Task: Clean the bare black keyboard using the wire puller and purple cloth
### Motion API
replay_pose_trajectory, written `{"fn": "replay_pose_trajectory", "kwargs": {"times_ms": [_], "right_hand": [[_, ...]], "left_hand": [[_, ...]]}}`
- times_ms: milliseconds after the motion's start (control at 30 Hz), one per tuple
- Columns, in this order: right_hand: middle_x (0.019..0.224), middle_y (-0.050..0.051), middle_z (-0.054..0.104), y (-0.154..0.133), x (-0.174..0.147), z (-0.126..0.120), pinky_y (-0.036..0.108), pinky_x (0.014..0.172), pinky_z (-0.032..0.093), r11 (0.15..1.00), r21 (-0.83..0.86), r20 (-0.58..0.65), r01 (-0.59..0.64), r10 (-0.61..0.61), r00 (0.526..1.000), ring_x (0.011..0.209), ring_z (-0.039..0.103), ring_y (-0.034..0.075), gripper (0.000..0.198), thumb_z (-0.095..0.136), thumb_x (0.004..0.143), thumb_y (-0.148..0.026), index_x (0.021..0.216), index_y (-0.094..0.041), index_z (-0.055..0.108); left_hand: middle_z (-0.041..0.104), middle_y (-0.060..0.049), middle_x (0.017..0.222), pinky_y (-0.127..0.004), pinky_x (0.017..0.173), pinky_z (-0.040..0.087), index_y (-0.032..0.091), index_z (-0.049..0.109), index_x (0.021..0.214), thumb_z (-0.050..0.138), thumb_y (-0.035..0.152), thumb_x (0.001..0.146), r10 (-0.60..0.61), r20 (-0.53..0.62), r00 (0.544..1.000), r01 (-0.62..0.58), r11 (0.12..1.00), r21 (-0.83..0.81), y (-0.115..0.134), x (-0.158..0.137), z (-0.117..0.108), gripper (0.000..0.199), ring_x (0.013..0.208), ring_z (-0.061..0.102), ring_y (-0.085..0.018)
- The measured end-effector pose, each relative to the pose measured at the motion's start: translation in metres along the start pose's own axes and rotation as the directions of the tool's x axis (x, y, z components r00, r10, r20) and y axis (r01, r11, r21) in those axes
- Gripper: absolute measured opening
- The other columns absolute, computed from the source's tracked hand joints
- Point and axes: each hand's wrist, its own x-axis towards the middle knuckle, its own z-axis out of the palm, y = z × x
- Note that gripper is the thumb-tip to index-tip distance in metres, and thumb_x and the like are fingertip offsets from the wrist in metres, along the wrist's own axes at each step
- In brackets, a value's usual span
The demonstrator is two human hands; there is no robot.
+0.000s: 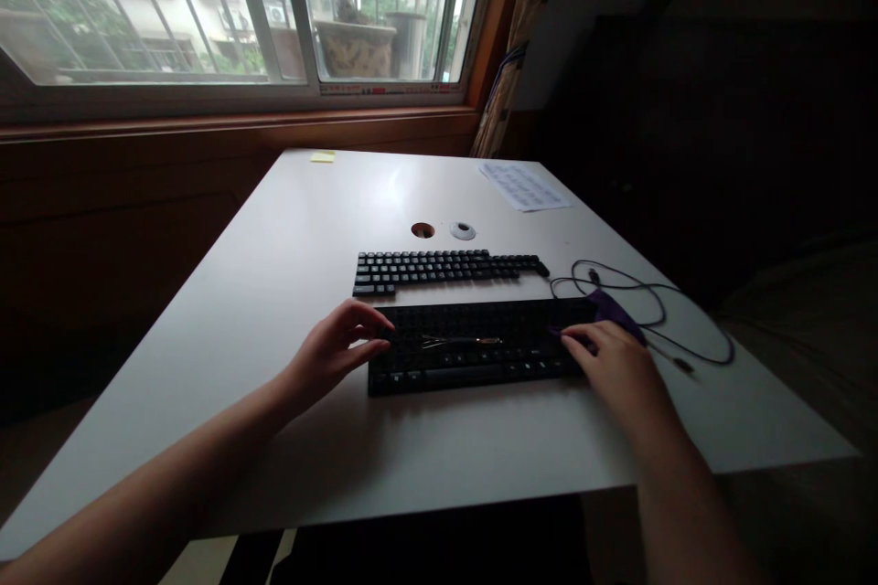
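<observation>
A black keyboard (473,375) lies on the white table, much of its upper area without keycaps; a few keycaps remain along its lower rows. My left hand (343,338) is at its left end, fingers and thumb curved over the corner. At the right end, my right hand (614,361) pinches a dark purple cloth (614,311), part of which spreads out behind the fingers. Across the middle of the keyboard rests a thin metal wire tool (463,342). Behind it, loose black keycaps (432,268) are laid out in rows.
A black cable (658,288) with a plug loops over the right side of the table (274,238). Farther back are a round hole (423,230), a grey grommet (463,230), printed sheets (525,187) and a yellow sticky note (322,157). A barred window stands beyond.
</observation>
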Motion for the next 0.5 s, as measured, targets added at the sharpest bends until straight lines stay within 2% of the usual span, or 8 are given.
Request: {"fn": "replay_pose_trajectory", "kwargs": {"times_ms": [167,267,367,500], "right_hand": [[0.087,0.008,0.068,-0.023,0.005,-0.011,0.042,0.078,0.046,1.0,0.003,-0.064,0.031,-0.031,0.997,0.082,0.06,0.026,0.025,0.051,0.09,-0.039,0.082,-0.022,0.068],[0.089,0.006,0.068,-0.049,0.008,-0.024,0.037,0.077,0.048,0.984,0.176,-0.119,0.039,-0.018,0.993,0.083,0.063,0.023,0.017,0.057,0.087,-0.037,0.086,-0.023,0.067],[0.089,0.004,0.068,-0.083,0.008,-0.035,0.035,0.073,0.05,0.946,0.323,-0.121,0.034,0.005,0.993,0.078,0.063,0.021,0.013,0.06,0.088,-0.035,0.089,-0.024,0.067],[0.087,0.004,0.067,-0.132,0.004,-0.034,0.034,0.07,0.051,0.846,0.533,-0.094,0.03,0.024,0.995,0.076,0.063,0.02,0.013,0.061,0.089,-0.034,0.09,-0.023,0.067]], "left_hand": [[0.063,-0.007,0.1,-0.033,0.085,0.059,0.014,0.063,0.097,0.071,0.018,0.085,0.026,0.048,0.999,-0.025,0.999,-0.035,0.004,0.0,0.001,0.015,0.093,0.065,-0.017],[0.061,-0.008,0.101,-0.032,0.082,0.058,0.014,0.066,0.097,0.07,0.018,0.085,0.059,0.056,0.997,-0.058,0.998,-0.018,0.006,0.0,0.002,0.013,0.092,0.063,-0.016],[0.061,-0.008,0.099,-0.029,0.075,0.057,0.014,0.069,0.097,0.071,0.017,0.084,0.074,0.071,0.995,-0.076,0.997,0.03,0.007,-0.001,0.004,0.013,0.087,0.062,-0.015],[0.065,-0.006,0.092,-0.029,0.073,0.058,0.014,0.067,0.1,0.075,0.017,0.081,-0.01,0.053,0.999,0.011,1.0,-0.016,0.006,-0.003,0.005,0.022,0.081,0.064,-0.015]]}}
